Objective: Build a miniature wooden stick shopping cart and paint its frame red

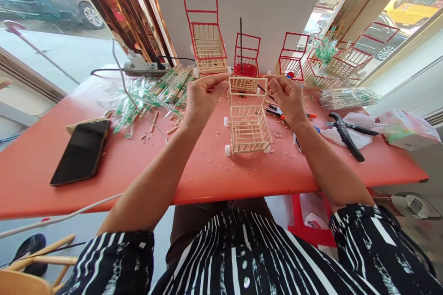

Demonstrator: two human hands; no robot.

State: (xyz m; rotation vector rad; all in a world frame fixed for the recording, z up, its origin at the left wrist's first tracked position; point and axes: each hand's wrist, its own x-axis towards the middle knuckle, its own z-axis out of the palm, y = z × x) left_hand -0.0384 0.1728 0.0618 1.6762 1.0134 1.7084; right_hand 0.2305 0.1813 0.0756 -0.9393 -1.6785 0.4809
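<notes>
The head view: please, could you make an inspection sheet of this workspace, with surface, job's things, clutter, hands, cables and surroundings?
Surface: red table, wood bits scattered.
Job's things: unpainted miniature cart, white wheels fitted.
Clutter: phone, plastic-wrapped sticks, pliers.
Hands: left hand and right hand at the cart's upper corners; exact grip unclear.
Cables: white cable by the front left edge; power strip at rear left.
Surroundings: red-trimmed carts behind; yellow vehicle outside.
</notes>
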